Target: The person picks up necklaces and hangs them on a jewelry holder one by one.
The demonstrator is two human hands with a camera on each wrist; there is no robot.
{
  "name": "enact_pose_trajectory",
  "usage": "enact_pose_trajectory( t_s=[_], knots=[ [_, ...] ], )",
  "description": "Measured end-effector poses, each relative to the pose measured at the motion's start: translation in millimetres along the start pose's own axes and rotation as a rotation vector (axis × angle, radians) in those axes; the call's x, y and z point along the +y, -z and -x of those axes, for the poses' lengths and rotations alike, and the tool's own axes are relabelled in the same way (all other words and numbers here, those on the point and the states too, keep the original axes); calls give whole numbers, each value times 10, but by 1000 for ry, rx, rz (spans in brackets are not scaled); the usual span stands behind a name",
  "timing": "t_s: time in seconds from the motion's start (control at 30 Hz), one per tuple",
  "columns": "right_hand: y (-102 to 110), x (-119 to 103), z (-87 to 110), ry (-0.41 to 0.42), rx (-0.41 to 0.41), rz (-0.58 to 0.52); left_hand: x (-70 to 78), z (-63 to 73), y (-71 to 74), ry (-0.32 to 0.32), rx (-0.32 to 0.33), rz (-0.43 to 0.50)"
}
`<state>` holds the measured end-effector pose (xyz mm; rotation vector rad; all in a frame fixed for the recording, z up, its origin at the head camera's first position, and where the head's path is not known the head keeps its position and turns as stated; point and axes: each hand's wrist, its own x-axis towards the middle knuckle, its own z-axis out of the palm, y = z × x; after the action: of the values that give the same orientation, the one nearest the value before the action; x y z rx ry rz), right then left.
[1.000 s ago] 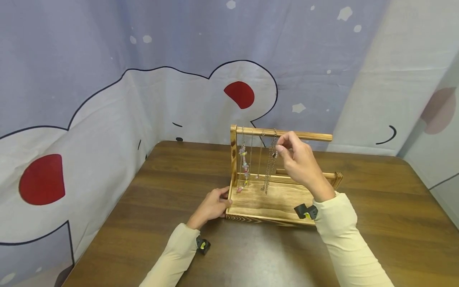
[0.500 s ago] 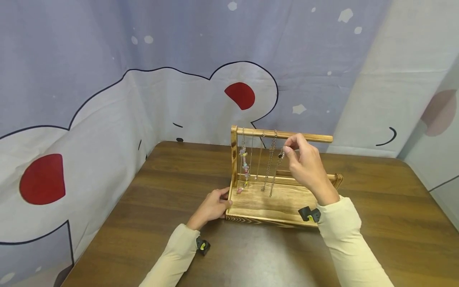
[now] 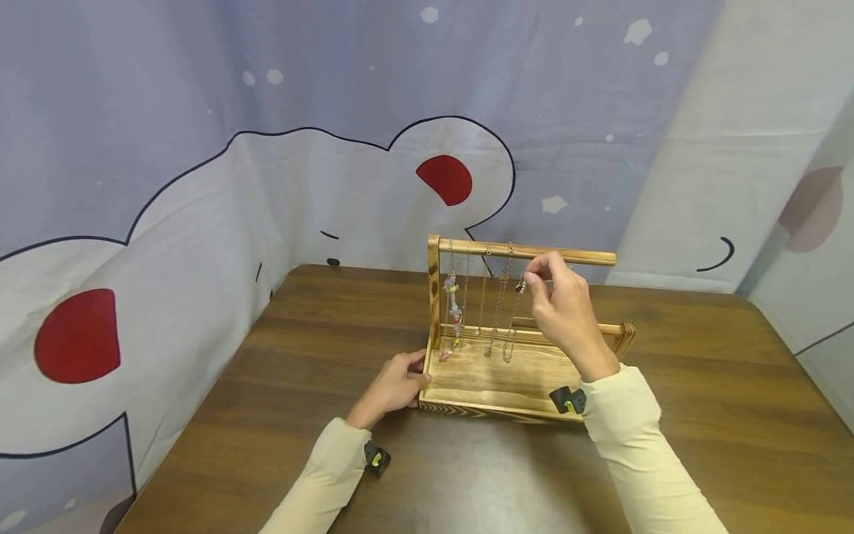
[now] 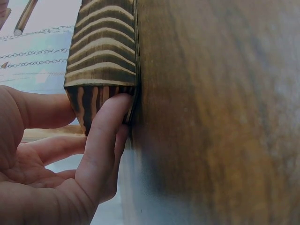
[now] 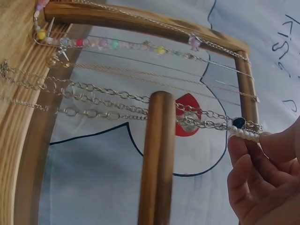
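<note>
My left hand (image 3: pixel 394 382) grips the left end of a wooden jewelry stand (image 3: pixel 534 371), thumb at the tray's wall and fingers against its striped outer side, as the left wrist view shows. Below the round crossbar (image 3: pixel 587 257), my right hand (image 3: pixel 563 308) pinches a silver chain necklace (image 5: pixel 96 112) between thumb and fingertips. The held part carries small white pearls (image 5: pixel 244 134) and a dark oval stone (image 5: pixel 239 123). From there the chain dips towards the tray, beside chain strands hanging from the bar. A pastel beaded necklace (image 3: pixel 457 315) hangs near the left upright (image 3: pixel 434 293).
Thin chains (image 3: pixel 483 297) hang between the beaded necklace and the silver one. A lower wooden rail (image 3: pixel 612 328) runs along the stand's back right. The stand rests on a brown wooden table (image 3: pixel 320 319), with a patterned curtain (image 3: pixel 373 193) behind.
My right hand has moved slightly right and down from one second ago, drawing the pinched end of the necklace away from the hanging strands. My left hand stays on the stand.
</note>
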<state>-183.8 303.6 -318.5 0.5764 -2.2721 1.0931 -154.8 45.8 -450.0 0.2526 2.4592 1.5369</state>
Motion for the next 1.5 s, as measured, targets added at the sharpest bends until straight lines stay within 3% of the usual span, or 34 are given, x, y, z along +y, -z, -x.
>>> enact_pose_trajectory(
  t_s=[0.33,0.93,1.5],
  knots=[
    [68,44,14,-28,51,9,8,2,-7,-16,1,-14],
    [247,108,26,-69,48,28,12,14,-1,-24,-8,9],
    [488,198,41,-100,145,41,12,16,2,-16,-1,-13]
  ],
)
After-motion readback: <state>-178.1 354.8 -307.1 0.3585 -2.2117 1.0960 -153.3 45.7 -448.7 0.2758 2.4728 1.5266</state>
